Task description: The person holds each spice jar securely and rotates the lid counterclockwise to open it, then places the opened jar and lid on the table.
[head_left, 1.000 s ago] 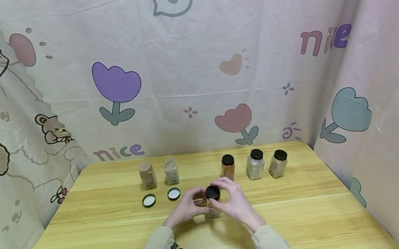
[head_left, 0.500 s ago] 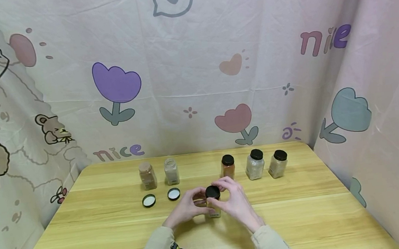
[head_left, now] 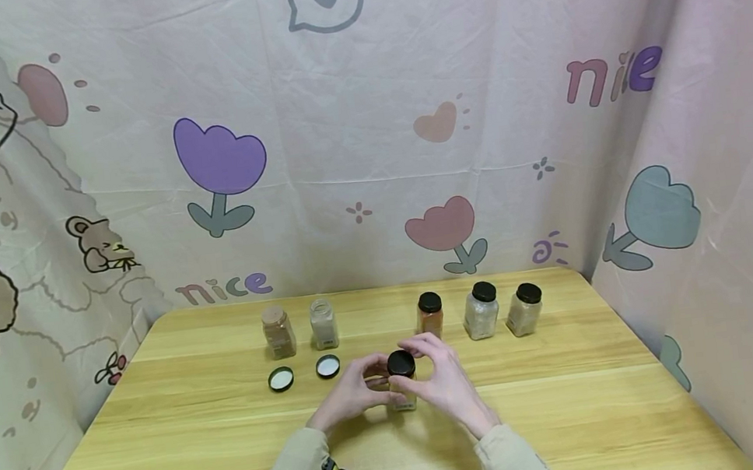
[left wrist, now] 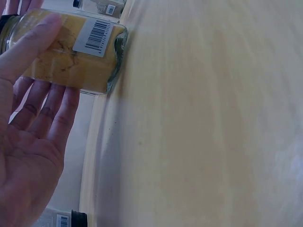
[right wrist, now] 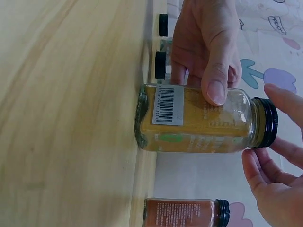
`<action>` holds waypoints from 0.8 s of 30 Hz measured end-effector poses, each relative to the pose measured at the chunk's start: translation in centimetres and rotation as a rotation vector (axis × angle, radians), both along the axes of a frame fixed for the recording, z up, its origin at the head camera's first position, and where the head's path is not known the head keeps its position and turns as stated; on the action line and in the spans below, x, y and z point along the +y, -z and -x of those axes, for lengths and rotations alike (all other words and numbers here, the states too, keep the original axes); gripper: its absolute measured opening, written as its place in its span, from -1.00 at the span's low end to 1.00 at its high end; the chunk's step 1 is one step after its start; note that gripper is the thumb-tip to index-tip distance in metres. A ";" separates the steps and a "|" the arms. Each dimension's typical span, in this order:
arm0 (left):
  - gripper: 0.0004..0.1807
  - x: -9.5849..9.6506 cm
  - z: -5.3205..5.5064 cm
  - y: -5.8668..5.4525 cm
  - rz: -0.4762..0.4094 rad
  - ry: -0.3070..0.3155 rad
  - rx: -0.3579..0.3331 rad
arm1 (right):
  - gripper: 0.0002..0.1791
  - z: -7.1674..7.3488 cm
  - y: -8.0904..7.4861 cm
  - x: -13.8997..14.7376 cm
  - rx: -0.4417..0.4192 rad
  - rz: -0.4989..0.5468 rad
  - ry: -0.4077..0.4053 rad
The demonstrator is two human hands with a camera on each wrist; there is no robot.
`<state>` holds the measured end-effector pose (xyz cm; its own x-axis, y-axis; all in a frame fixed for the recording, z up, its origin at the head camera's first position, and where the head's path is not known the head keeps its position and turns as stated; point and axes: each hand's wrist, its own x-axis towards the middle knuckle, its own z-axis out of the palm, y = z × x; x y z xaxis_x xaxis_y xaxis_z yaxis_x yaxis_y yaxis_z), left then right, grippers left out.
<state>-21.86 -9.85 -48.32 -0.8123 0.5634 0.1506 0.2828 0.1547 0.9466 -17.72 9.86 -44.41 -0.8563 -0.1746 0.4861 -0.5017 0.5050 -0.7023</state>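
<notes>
A square glass spice jar (head_left: 405, 401) of yellow powder stands upright at the middle of the table, its black lid (right wrist: 270, 124) on. My left hand (head_left: 353, 388) grips the jar's body from the left. Its thumb lies on the front of the glass in the left wrist view, and its fingers pass behind. From the right, my right hand (head_left: 441, 374) holds the lid at its rim between thumb and fingertips. A white barcode label (right wrist: 167, 105) shows low on the jar. Part of the body is covered by my hands in the head view.
Back left, two lidless jars, one brownish (head_left: 280, 337) and one pale (head_left: 324, 328), stand behind two upturned lids (head_left: 281, 379). Three black-lidded jars stand back right: a reddish-orange one (head_left: 431, 321), a white one (head_left: 481, 316) and a beige one (head_left: 525, 315). A printed curtain (head_left: 347, 223) hangs behind.
</notes>
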 end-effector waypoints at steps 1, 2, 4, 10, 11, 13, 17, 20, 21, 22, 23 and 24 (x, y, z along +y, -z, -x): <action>-0.48 0.0 0.0 0.0 -0.002 0.003 0.004 | -0.45 0.0 0.0 0.0 -0.005 0.003 0.005; -0.48 0.0 0.0 0.0 -0.003 0.004 0.009 | -0.45 -0.1 0.0 -0.1 -0.005 0.004 0.007; -0.48 0.0 0.0 0.1 0.000 0.007 0.024 | -0.46 -0.1 -0.1 -0.2 0.003 0.011 0.004; -0.50 -0.1 0.1 0.1 0.008 0.001 0.046 | -0.52 0.1 -0.1 -0.1 0.027 0.021 -0.034; -0.50 -0.1 0.1 0.1 0.010 -0.001 0.047 | -0.53 0.1 -0.1 -0.1 0.026 0.022 -0.044; -0.50 -0.1 0.1 0.1 0.015 -0.006 0.045 | -0.53 0.1 -0.1 0.1 0.032 0.018 -0.061; -0.48 -0.1 0.1 0.0 0.012 -0.006 0.030 | -0.51 0.2 0.0 0.2 0.038 0.007 -0.082; -0.48 -0.1 0.0 0.0 0.007 -0.004 0.014 | -0.47 0.1 0.0 0.1 0.029 0.004 -0.061; -0.48 -0.1 0.0 0.0 0.004 -0.002 0.011 | -0.46 0.1 0.0 0.1 0.028 0.001 -0.048; -0.48 -0.1 0.0 0.0 0.002 -0.002 0.007 | -0.45 0.0 0.0 0.0 0.022 0.001 -0.032; -0.48 -0.1 0.0 0.0 0.000 -0.003 0.007 | -0.45 0.0 0.0 0.0 0.019 0.001 -0.017; -0.48 -0.1 0.0 0.0 -0.006 -0.001 0.006 | -0.45 0.0 0.0 -0.1 0.019 0.002 -0.005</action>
